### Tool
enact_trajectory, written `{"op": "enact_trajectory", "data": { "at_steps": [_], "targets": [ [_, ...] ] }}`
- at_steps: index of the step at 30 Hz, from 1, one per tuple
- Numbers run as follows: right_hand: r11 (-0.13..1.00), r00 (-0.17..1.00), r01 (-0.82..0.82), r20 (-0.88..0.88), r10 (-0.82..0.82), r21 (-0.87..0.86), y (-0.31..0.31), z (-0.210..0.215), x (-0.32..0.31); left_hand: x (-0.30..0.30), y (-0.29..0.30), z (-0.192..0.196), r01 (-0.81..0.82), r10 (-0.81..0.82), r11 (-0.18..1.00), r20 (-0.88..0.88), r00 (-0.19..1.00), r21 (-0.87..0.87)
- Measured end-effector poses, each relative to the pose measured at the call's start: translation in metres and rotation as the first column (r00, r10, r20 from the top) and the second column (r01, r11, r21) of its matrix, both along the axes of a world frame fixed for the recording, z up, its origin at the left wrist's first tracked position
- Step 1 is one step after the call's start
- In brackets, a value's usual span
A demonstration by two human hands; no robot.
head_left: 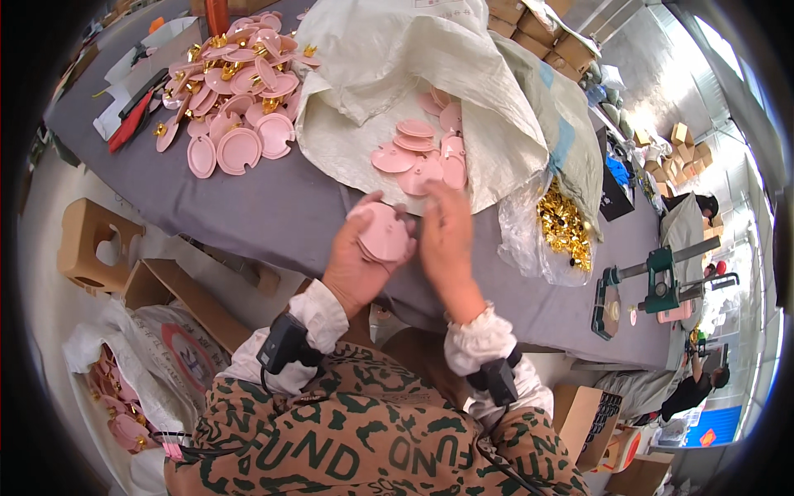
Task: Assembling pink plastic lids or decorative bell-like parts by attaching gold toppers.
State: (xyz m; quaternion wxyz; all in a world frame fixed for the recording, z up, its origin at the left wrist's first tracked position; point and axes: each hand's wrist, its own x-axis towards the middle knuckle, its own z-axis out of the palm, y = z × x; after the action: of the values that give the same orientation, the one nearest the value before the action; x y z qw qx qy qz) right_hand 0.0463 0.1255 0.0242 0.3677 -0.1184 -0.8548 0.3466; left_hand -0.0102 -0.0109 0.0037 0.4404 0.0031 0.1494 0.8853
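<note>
My left hand [357,266] grips a small stack of round pink plastic discs [382,232] at the near edge of the grey table [273,211]. My right hand [447,240] rests against the stack's right side, fingers straight and pointing away from me. Just beyond the hands, more loose pink discs [418,153] lie inside an open white woven sack [463,99]. A heap of pink discs fitted with gold clips [240,83] covers the far left of the table.
A clear bag of gold metal clips [564,225] lies right of the sack. A green press tool [662,281] stands at the right. Cardboard boxes [157,289] and a sack of pink parts [116,397] sit on the floor at left. Another person [695,384] works at right.
</note>
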Motion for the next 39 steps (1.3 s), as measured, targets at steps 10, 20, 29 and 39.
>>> {"op": "enact_trajectory", "data": {
  "at_steps": [10,20,29,39],
  "targets": [
    [0.791,0.998,-0.02,0.053,-0.016,0.612,0.051,0.009,-0.026,-0.027,-0.004,-0.019,-0.074,0.007,0.956,0.229,0.973,0.283],
    [0.92,0.945,-0.271,0.261,0.198,0.283,0.022,0.037,-0.051,-0.025,-0.014,-0.016,-0.019,0.005,0.972,0.062,0.998,0.233],
    [0.604,0.989,-0.146,0.115,0.091,0.783,0.079,-0.021,-0.109,-0.025,0.0,-0.02,-0.006,0.01,0.982,-0.02,1.0,0.189],
    [0.93,0.965,-0.201,-0.104,0.243,0.307,0.018,0.005,0.039,0.006,0.01,-0.001,0.17,-0.176,0.984,-0.153,0.972,-0.053]
  ]
}}
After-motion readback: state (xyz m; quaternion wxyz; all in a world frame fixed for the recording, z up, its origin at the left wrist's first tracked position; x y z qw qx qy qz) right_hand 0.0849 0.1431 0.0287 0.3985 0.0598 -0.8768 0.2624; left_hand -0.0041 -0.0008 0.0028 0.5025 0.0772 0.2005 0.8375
